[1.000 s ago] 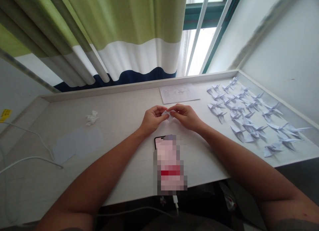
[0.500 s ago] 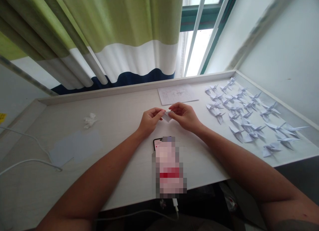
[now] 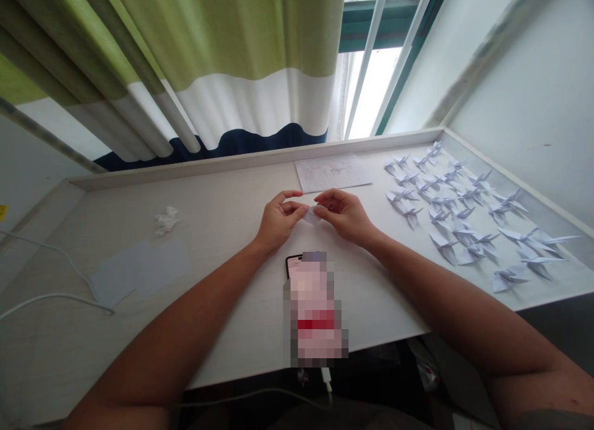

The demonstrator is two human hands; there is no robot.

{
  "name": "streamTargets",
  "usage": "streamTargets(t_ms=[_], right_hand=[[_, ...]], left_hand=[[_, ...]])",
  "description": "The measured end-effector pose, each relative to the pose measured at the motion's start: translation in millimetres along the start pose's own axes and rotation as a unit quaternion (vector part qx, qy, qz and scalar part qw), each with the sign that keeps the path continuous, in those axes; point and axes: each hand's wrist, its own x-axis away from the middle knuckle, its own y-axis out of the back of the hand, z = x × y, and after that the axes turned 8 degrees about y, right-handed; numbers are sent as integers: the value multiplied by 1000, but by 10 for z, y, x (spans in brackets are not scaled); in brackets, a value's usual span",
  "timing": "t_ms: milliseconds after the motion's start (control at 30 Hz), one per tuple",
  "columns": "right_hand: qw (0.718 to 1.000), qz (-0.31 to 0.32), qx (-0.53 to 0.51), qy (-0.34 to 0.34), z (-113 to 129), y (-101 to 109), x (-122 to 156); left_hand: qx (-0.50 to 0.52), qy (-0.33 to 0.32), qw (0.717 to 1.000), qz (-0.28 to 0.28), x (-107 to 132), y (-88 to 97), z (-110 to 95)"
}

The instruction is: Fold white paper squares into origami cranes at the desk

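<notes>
Between my two hands is a small piece of folded white paper (image 3: 312, 216), pointed at its lower edge. My left hand (image 3: 282, 221) pinches its left side with thumb and fingers, the index finger raised a little. My right hand (image 3: 342, 215) grips the right side, thumb on the near face and fingers curled behind. Part of the paper is hidden by the fingertips. Below the hands a phone (image 3: 293, 268) lies on the white table (image 3: 232, 331), its screen blurred out. Several folded paper cranes (image 3: 464, 198) stand to the right.
A sheet with writing (image 3: 331, 172) lies beyond my hands. To the left are a crumpled tissue (image 3: 166, 221), flat paper sheets (image 3: 125, 275) and a white cable (image 3: 55, 299). A charging plug (image 3: 327, 375) sits at the phone's near end. A raised rim (image 3: 208, 167) borders the table's back.
My left index finger has lifted away from the paper. The folded paper has turned slightly between my fingers. The view has shifted a little.
</notes>
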Motion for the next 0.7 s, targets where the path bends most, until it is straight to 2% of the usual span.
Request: streamTargets(t_ms=[67,167,300,500,700], right_hand=[[1000,-11,-8,2,-7,7,-9],[999,-26,-18,5,-9,30,-26],[1000,-15,-13,6,-9,45,-30],[999,25,26,12,22,3,6],[999,33,37,17,55,-5,18]], left_hand=[[-4,5,1000,-6,3,-6,-2],[-12,10,1000,16,-10,-9,8],[-22,-6,999,39,-35,-7,35],[-40,-10,999,19,-25,-16,48],[-51,-22,998,0,4,-42,34]])
